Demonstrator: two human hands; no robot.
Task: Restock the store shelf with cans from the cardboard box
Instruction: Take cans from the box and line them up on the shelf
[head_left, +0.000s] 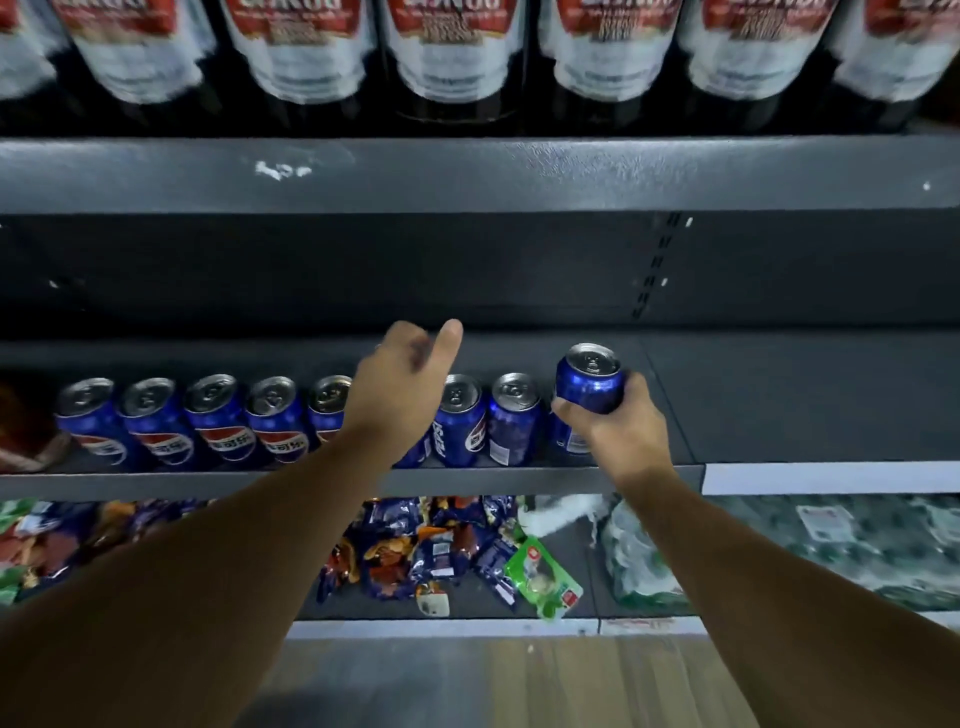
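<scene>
A row of several blue Pepsi cans (218, 423) stands along the front of the dark grey middle shelf (779, 405). My right hand (618, 421) grips one more blue can (589, 379) upright, held just above the right end of the row. A standing can (569, 441) is partly hidden behind that hand. My left hand (402, 374) hovers over the middle of the row with fingers loosely apart and nothing in it; it covers one can. The cardboard box is out of view.
Large dark bottles with red and white labels (452, 47) line the shelf above. Below, snack packets (431, 551) and green plastic bags (857, 545) lie on the bottom shelf. The middle shelf right of the cans is bare. Wooden floor (493, 680) shows at the bottom.
</scene>
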